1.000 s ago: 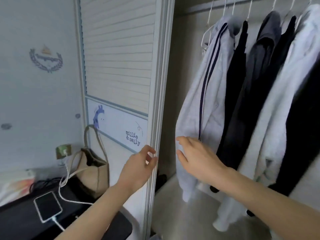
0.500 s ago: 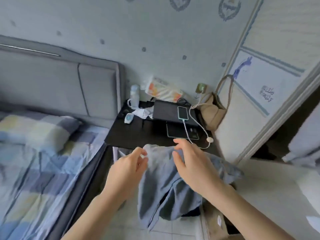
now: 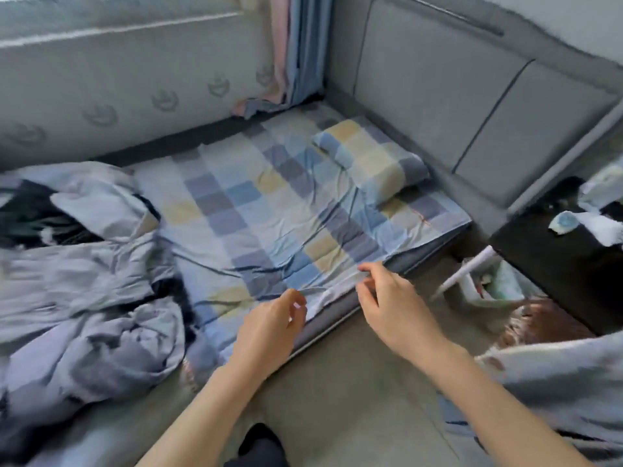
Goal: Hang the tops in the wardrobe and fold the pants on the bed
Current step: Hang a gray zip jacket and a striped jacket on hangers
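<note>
Checked blue-and-yellow sheet (image 3: 269, 203) fills most of the view, with a matching pillow (image 3: 371, 163) up by the grey padded headboard (image 3: 455, 96). Both hands hover right over the near edge of the bed (image 3: 337, 318): the left hand (image 3: 269, 318) has its fingers loosely curled and the right hand (image 3: 387, 298) has thumb and fingers brought close together, but as far as I can tell neither one is actually holding any clothing. It's blurry there, and the fingertips might be brushing the sheet edge, can't say for sure. The clothes that matter are in a rumpled grey-blue heap (image 3: 84, 281) on the left part of the bed, with something dark (image 3: 30, 217) mixed in behind it, and I honestly can't tell which pieces are pants and which are tops. My read is this is the folding half of the job, at the point of getting ready to grab the next garment, with nothing folded on the bed so far. Next move probably calls for reaching left into the heap, pulling one piece free and spreading it flat on the open checked area. A black bedside table (image 3: 556, 257) sits off to the right, and a pale cloth (image 3: 556, 382) shows at the lower right corner.
</note>
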`<state>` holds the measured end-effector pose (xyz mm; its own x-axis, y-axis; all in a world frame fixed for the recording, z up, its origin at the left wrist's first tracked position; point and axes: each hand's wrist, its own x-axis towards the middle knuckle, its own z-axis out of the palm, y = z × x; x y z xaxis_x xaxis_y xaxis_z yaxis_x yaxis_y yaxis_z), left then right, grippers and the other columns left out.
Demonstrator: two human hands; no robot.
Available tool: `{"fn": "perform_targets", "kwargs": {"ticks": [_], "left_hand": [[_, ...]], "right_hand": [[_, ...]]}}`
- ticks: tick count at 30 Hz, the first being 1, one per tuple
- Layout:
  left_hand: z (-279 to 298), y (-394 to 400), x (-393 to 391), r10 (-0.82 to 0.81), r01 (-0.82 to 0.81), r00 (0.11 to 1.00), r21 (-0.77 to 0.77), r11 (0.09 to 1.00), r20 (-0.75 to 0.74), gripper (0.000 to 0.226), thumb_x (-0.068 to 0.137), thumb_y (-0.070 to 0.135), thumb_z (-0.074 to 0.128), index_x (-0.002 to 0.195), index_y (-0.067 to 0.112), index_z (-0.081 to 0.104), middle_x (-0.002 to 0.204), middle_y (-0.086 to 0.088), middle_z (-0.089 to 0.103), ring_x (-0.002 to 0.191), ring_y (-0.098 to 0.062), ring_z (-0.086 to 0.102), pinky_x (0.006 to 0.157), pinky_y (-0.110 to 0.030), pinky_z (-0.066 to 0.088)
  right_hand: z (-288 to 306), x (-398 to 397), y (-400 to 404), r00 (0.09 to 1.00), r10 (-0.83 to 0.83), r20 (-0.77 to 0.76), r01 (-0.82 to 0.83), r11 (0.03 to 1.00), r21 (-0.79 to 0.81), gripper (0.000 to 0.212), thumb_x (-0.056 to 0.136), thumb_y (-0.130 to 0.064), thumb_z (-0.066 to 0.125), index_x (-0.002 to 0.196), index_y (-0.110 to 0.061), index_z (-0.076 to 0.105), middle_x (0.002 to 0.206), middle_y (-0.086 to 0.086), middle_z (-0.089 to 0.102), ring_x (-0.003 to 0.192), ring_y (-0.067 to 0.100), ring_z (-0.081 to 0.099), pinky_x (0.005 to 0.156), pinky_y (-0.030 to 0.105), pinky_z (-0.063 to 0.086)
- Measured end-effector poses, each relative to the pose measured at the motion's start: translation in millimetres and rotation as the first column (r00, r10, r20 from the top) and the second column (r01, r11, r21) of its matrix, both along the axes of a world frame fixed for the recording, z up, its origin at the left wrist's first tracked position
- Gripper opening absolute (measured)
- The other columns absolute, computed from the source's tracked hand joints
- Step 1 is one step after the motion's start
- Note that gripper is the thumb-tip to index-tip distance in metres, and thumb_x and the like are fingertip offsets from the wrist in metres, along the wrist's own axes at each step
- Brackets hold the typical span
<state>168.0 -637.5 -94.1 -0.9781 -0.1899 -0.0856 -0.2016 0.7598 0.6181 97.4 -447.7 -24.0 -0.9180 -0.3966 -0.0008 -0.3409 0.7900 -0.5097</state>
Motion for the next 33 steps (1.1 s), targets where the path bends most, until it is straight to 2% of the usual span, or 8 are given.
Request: {"fn": "perform_targets", "kwargs": {"ticks": [5,10,15,20,27,29,31,33], "left_hand": [[-39.0,-144.5,35.3,0.189,-0.203,0.953,0.033,0.979,0.238,0.012,0.098,0.033,0.047,0.104,0.03,0.057,0.093,0.011,0.068,0.082,-0.014,0.063,0.07,-0.034,0.053],[-70.2,-236.1,69.0,0.389,-0.464,0.837,0.124,0.877,0.383,0.011,0.095,0.027,0.051,0.09,0.03,0.061,0.087,0.008,0.069,0.08,-0.013,0.063,0.077,-0.038,0.054],[-115.9,-305.8,103.4,0.572,-0.708,0.638,0.1,0.699,0.516,0.013,0.089,0.018,0.056,0.089,0.02,0.068,0.093,-0.001,0.072,0.092,-0.021,0.064,0.078,-0.031,0.048],[-172.6,-345.3,128.2,0.684,-0.882,0.405,0.06,0.468,0.607,0.01,0.089,0.018,0.062,0.095,0.014,0.068,0.103,-0.006,0.069,0.102,-0.024,0.062,0.081,-0.028,0.045],[-259.9,-398.3,138.3,0.801,-0.992,0.062,-0.051,0.114,0.596,0.071,0.085,0.027,0.072,0.142,0.012,0.032,0.144,-0.018,0.031,0.126,-0.039,0.044,0.106,-0.043,0.038],[-283.6,-414.9,137.7,0.825,-0.998,0.027,-0.028,0.051,0.564,0.092,0.082,0.028,0.076,0.15,0.014,0.017,0.151,-0.019,0.02,0.134,-0.04,0.034,0.112,-0.044,0.031],[-306.2,-428.4,138.9,0.838,-1.0,0.022,0.003,0.024,0.544,0.106,0.08,0.027,0.078,0.154,0.013,0.003,0.156,-0.021,0.016,0.141,-0.039,0.025,0.114,-0.044,0.024],[-328.9,-435.7,142.0,0.859,-0.999,0.029,0.003,0.032,0.511,0.102,0.083,0.02,0.075,0.155,0.014,0.002,0.157,-0.018,0.023,0.141,-0.039,0.027,0.113,-0.042,0.025]], "right_hand": [[-54.0,-7.3,-149.9,0.965,0.192,0.18,-0.197,0.98,0.005,0.033,0.098,-0.029,0.045,0.128,-0.017,0.049,0.111,0.005,0.064,0.105,0.028,0.057,0.081,0.037,0.045],[-88.7,-12.9,-258.9,0.889,0.307,0.34,-0.338,0.941,0.033,0.029,0.097,-0.028,0.045,0.122,-0.015,0.051,0.11,0.009,0.066,0.101,0.031,0.059,0.076,0.038,0.045],[-138.3,-19.4,-358.3,0.782,0.414,0.465,-0.501,0.862,0.074,0.026,0.098,-0.028,0.043,0.117,-0.013,0.052,0.1,0.011,0.066,0.088,0.029,0.059,0.068,0.036,0.044],[-198.8,-20.5,-429.4,0.681,0.453,0.576,-0.613,0.783,0.109,0.029,0.099,-0.029,0.042,0.117,-0.01,0.053,0.105,0.014,0.064,0.094,0.03,0.059,0.079,0.038,0.049],[-310.7,-6.6,-502.2,0.529,0.406,0.745,-0.661,0.748,0.061,0.033,0.097,-0.028,0.045,0.1,0.001,0.059,0.098,0.017,0.068,0.094,0.032,0.06,0.083,0.04,0.046],[-341.1,-1.4,-517.4,0.499,0.387,0.775,-0.649,0.76,0.038,0.038,0.097,-0.029,0.045,0.088,0.006,0.058,0.099,0.021,0.069,0.086,0.032,0.061,0.077,0.038,0.046],[-368.9,3.3,-527.9,0.451,0.365,0.815,-0.645,0.764,0.014,0.036,0.097,-0.032,0.044,0.075,-0.006,0.055,0.097,0.016,0.071,0.081,0.026,0.059,0.074,0.034,0.044],[-395.4,8.3,-537.2,0.369,0.284,0.885,-0.586,0.81,-0.015,0.035,0.097,-0.037,0.043,0.077,-0.01,0.055,0.098,0.011,0.07,0.085,0.025,0.059,0.077,0.033,0.046]]}}
